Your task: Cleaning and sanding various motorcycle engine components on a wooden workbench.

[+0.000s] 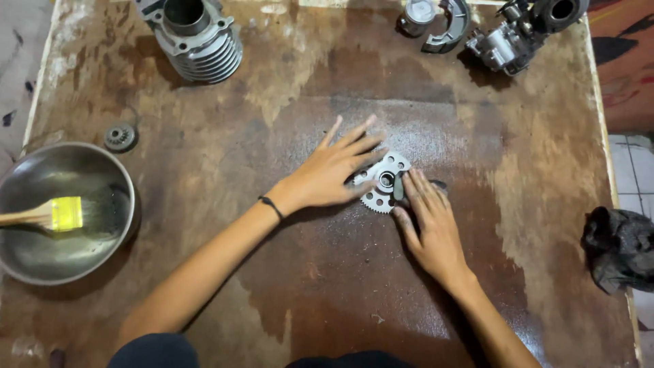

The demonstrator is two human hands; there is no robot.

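We see the left hand (pixel 334 170) spread flat, open grip pressing the toothed sprocket (pixel 383 182) onto the desk (pixel 327 286). Just right of it, the right hand (pixel 429 221) pinches a small dark tool (pixel 398 187) at the sprocket's hub.

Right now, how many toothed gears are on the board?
2. A large flat sprocket lies mid-board under both hands, left hand and right hand. A small dark gear sits by the metal bowl. Others may be hidden among the engine parts.
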